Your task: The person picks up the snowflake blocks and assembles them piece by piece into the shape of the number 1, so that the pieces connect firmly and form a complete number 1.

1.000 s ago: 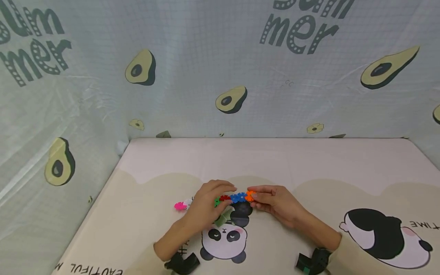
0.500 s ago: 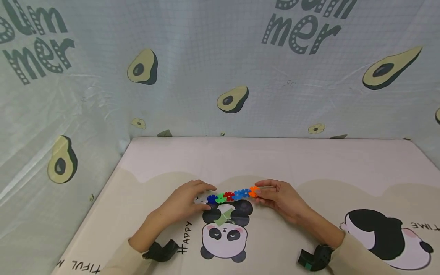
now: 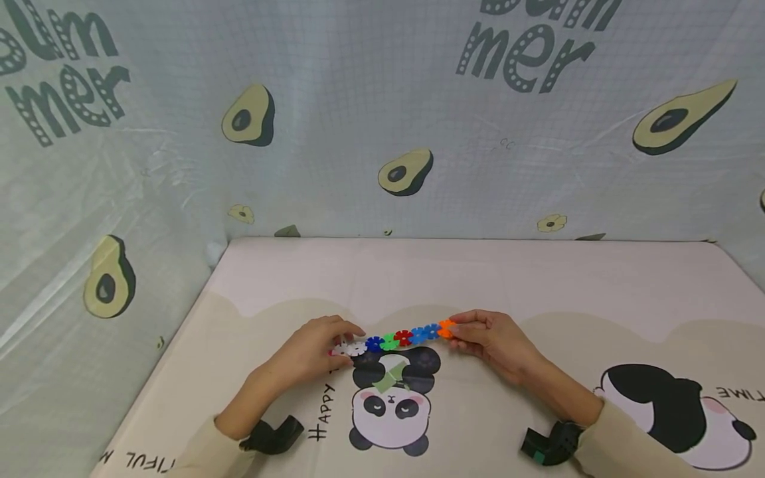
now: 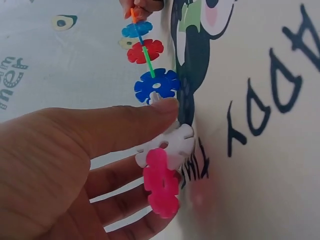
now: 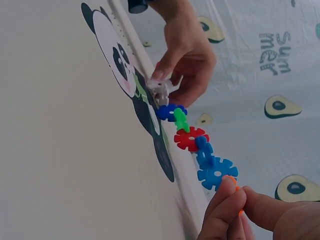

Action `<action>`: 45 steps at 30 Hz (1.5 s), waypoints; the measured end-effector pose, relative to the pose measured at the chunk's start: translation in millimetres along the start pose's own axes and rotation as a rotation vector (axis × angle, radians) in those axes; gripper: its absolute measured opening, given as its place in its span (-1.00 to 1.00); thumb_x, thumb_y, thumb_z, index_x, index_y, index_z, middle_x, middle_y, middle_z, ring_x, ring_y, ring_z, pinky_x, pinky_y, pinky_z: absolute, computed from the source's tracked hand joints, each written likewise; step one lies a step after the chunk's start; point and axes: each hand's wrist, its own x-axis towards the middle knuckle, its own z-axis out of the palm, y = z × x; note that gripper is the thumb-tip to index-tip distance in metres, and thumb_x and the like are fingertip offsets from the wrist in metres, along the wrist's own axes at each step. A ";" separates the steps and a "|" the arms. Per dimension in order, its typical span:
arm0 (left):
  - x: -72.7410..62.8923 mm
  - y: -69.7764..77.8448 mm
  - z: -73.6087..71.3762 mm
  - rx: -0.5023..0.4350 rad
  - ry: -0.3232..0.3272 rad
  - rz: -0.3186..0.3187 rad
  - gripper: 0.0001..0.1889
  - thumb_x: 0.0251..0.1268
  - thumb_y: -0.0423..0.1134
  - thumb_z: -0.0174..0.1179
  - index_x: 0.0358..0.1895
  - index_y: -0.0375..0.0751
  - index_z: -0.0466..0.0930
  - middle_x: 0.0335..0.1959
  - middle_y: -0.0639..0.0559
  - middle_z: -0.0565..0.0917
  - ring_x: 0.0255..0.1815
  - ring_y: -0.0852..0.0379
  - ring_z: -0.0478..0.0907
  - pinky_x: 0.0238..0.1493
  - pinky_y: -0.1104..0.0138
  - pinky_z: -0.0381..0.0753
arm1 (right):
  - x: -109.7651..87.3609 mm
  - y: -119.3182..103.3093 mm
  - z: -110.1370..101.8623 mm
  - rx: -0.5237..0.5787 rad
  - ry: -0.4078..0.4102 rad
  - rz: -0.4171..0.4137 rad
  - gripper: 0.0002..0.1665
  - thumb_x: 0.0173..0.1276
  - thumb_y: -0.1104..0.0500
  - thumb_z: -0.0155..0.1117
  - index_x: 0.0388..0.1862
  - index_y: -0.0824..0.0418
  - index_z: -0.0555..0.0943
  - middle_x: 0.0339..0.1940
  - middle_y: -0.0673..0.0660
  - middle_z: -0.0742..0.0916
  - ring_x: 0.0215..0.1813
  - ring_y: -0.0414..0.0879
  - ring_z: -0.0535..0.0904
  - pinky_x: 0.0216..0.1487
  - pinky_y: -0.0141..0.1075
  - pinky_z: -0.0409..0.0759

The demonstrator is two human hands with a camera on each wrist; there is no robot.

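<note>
A chain of interlocking snowflake discs (image 3: 403,338) stretches between both hands above the panda print. My left hand (image 3: 311,345) pinches its left end at a white disc (image 4: 176,145); a pink disc (image 4: 161,185) sticks out beyond, beside the fingers. Further along come a dark blue disc (image 5: 171,112), a green disc (image 5: 181,120), a red disc (image 5: 191,139) and light blue discs (image 5: 217,173). At the right end an orange disc (image 3: 445,328) is pinched between thumb and fingers of my right hand (image 3: 493,342), which partly cover it. Neighbouring discs sit turned crosswise to one another.
The table cover (image 3: 472,279) carries a printed panda (image 3: 391,418), a sleeping dog print (image 3: 669,411) and lettering. A white curtain (image 3: 323,119) with avocado prints rises behind the far table edge and along the left. Black camera mounts (image 3: 271,437) sit on both wrists.
My left hand has slid leftward along the chain to its white end, uncovering the green and dark blue discs. The right hand, still gripping the orange disc, has shifted slightly right and up.
</note>
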 end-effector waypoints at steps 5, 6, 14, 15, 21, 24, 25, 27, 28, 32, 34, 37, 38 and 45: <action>0.8 0.0 5.6 0.009 0.044 -0.019 -0.64 -0.06 -0.28 0.49 -0.11 -0.16 0.69 -0.37 0.19 0.59 -0.39 0.21 0.41 -0.35 0.36 0.43 | 0.2 -0.5 -1.0 0.011 -0.001 -0.004 -0.50 0.33 0.34 0.24 0.15 0.60 0.37 -0.15 0.23 0.67 -0.26 -0.04 0.69 -0.09 -0.30 0.61; 0.9 0.2 7.2 0.001 0.053 -0.024 -0.66 -0.06 -0.29 0.49 -0.12 -0.15 0.70 -0.37 0.19 0.61 -0.40 0.22 0.41 -0.35 0.36 0.43 | 0.5 -0.3 -1.4 0.011 -0.002 -0.005 -0.50 0.33 0.34 0.24 0.15 0.61 0.37 -0.15 0.23 0.67 -0.26 -0.04 0.69 -0.08 -0.30 0.61; -1.4 2.2 18.6 -0.118 0.126 -0.035 -0.69 -0.07 -0.39 0.47 -0.17 -0.12 0.72 -0.31 0.16 0.66 -0.33 0.21 0.48 -0.25 0.35 0.54 | 4.0 0.8 -4.8 0.016 0.000 -0.015 -0.54 0.36 0.39 0.17 0.16 0.63 0.38 -0.17 0.21 0.68 -0.26 -0.07 0.68 -0.09 -0.33 0.61; -1.5 2.1 19.5 -0.130 0.131 -0.033 -0.69 -0.07 -0.40 0.47 -0.18 -0.13 0.72 -0.30 0.16 0.66 -0.31 0.21 0.49 -0.24 0.35 0.55 | 4.4 0.5 -5.2 0.017 0.000 -0.013 -0.55 0.37 0.39 0.16 0.16 0.64 0.37 -0.17 0.21 0.68 -0.26 -0.08 0.68 -0.10 -0.33 0.61; -1.5 2.2 22.5 -0.199 0.141 0.001 -0.63 -0.04 -0.43 0.44 -0.07 -0.16 0.67 -0.30 0.14 0.66 -0.29 0.19 0.53 -0.24 0.35 0.57 | 6.0 -5.1 -6.5 0.007 0.021 -0.011 -0.52 0.39 0.35 0.16 0.19 0.61 0.37 -0.13 0.23 0.67 -0.24 -0.09 0.67 -0.06 -0.31 0.60; -0.3 3.9 23.1 -0.214 0.150 0.018 -0.58 -0.02 -0.44 0.43 0.00 -0.18 0.64 -0.31 0.12 0.65 -0.31 0.19 0.53 -0.26 0.37 0.57 | 7.6 -9.5 -7.4 -0.023 0.038 -0.017 -0.52 0.39 0.33 0.16 0.20 0.60 0.38 -0.11 0.22 0.67 -0.23 -0.09 0.67 -0.05 -0.30 0.59; 0.2 4.7 23.4 -0.212 0.156 0.018 -0.57 -0.02 -0.43 0.43 0.01 -0.18 0.63 -0.31 0.11 0.65 -0.32 0.19 0.52 -0.27 0.38 0.57 | 8.6 -11.3 -7.7 -0.034 0.045 -0.020 -0.52 0.39 0.32 0.17 0.20 0.59 0.39 -0.12 0.22 0.68 -0.23 -0.09 0.68 -0.04 -0.30 0.59; 1.5 6.8 23.6 -0.208 0.172 0.012 -0.55 -0.01 -0.42 0.44 0.03 -0.17 0.62 -0.31 0.11 0.65 -0.34 0.19 0.51 -0.28 0.40 0.57 | 11.0 -15.1 -8.5 -0.054 0.060 -0.022 -0.52 0.40 0.30 0.18 0.20 0.57 0.41 -0.13 0.20 0.68 -0.24 -0.10 0.68 -0.05 -0.31 0.59; 2.3 8.0 23.6 -0.206 0.183 0.009 -0.54 -0.02 -0.42 0.44 0.04 -0.16 0.62 -0.32 0.11 0.64 -0.34 0.19 0.50 -0.28 0.40 0.57 | 12.5 -16.9 -9.5 -0.064 0.066 -0.023 -0.51 0.40 0.29 0.19 0.20 0.57 0.41 -0.14 0.19 0.68 -0.24 -0.10 0.68 -0.05 -0.32 0.59; 5.2 13.2 23.4 -0.219 0.225 0.003 -0.52 -0.05 -0.42 0.46 0.04 -0.17 0.62 -0.34 0.11 0.65 -0.34 0.16 0.50 -0.28 0.40 0.57 | 18.4 -24.5 -11.5 -0.077 0.091 -0.022 -0.50 0.37 0.23 0.24 0.18 0.52 0.46 -0.18 0.17 0.70 -0.25 -0.10 0.68 -0.05 -0.32 0.58; 6.4 15.7 23.6 -0.229 0.241 0.005 -0.51 -0.06 -0.42 0.47 0.04 -0.19 0.62 -0.35 0.11 0.64 -0.34 0.16 0.50 -0.29 0.39 0.57 | 20.7 -27.7 -12.9 -0.087 0.093 -0.027 -0.50 0.36 0.22 0.25 0.17 0.51 0.47 -0.19 0.17 0.70 -0.24 -0.10 0.68 -0.05 -0.32 0.58; 7.7 19.9 24.3 -0.241 0.258 -0.004 -0.51 -0.07 -0.43 0.47 0.04 -0.20 0.62 -0.35 0.12 0.64 -0.35 0.17 0.50 -0.31 0.41 0.57 | 23.1 -32.1 -13.9 -0.097 0.100 -0.035 -0.51 0.38 0.21 0.24 0.17 0.51 0.48 -0.17 0.18 0.68 -0.25 -0.10 0.68 -0.07 -0.35 0.59; 8.1 21.6 24.5 -0.246 0.261 -0.009 -0.51 -0.07 -0.43 0.47 0.04 -0.19 0.62 -0.35 0.12 0.64 -0.35 0.18 0.50 -0.31 0.42 0.57 | 23.6 -33.6 -14.6 -0.103 0.097 -0.041 -0.51 0.39 0.21 0.22 0.17 0.52 0.47 -0.15 0.18 0.67 -0.25 -0.10 0.67 -0.08 -0.36 0.59; 12.8 32.2 26.5 -0.293 0.265 -0.027 -0.49 -0.05 -0.41 0.47 0.07 -0.20 0.59 -0.33 0.08 0.63 -0.36 0.18 0.52 -0.32 0.44 0.59 | 30.0 -45.1 -17.0 -0.115 0.111 -0.067 -0.51 0.43 0.22 0.16 0.20 0.53 0.44 -0.18 0.16 0.67 -0.27 -0.15 0.67 -0.12 -0.42 0.59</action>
